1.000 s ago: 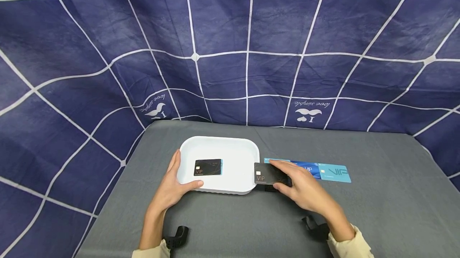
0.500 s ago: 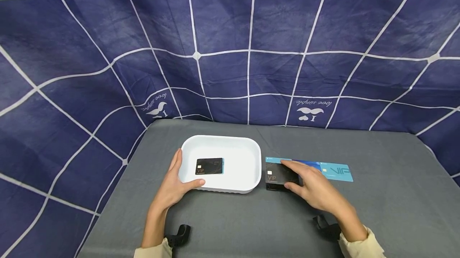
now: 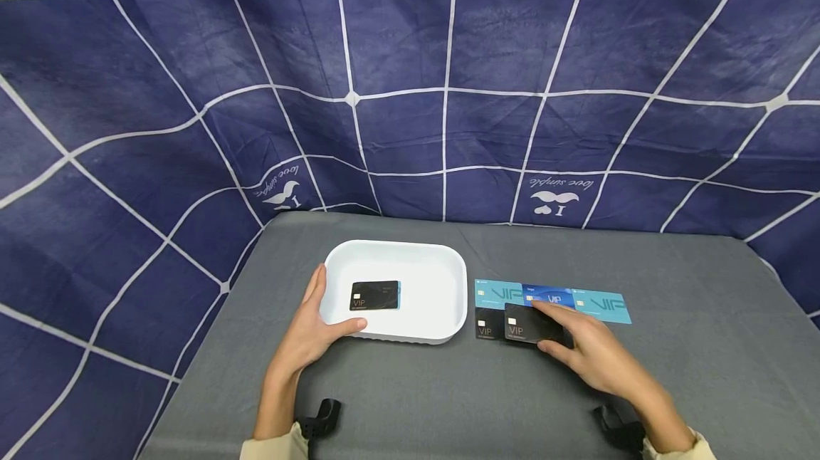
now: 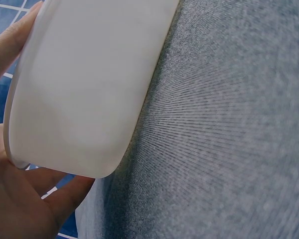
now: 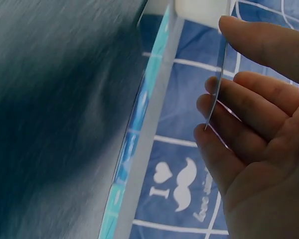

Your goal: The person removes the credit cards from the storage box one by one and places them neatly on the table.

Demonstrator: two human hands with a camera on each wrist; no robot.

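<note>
While the left hand (image 3: 310,332) gripped the near left corner of the white tray (image 3: 435,289), the right hand (image 3: 592,349) pinched a black VIP card (image 3: 528,322) between thumb and fingers, raised clear of the table (image 3: 410,403). The table was covered in plain grey cloth, finely ribbed in the left wrist view. Beyond its far edge and along its left side hung a navy curtain (image 3: 397,132), gently rippled, crossed by white lines and bearing a moustache-and-heart print (image 3: 554,200), inverted in the head view. Inside the tray lay a second black card (image 3: 374,295), a light-blue edge showing at its right. Right of the tray, a teal card (image 3: 497,292), a blue card (image 3: 547,295) and another teal card (image 3: 602,306) formed a row; a third black card (image 3: 490,322) lay on its near side, partly hidden by the held one.
</note>
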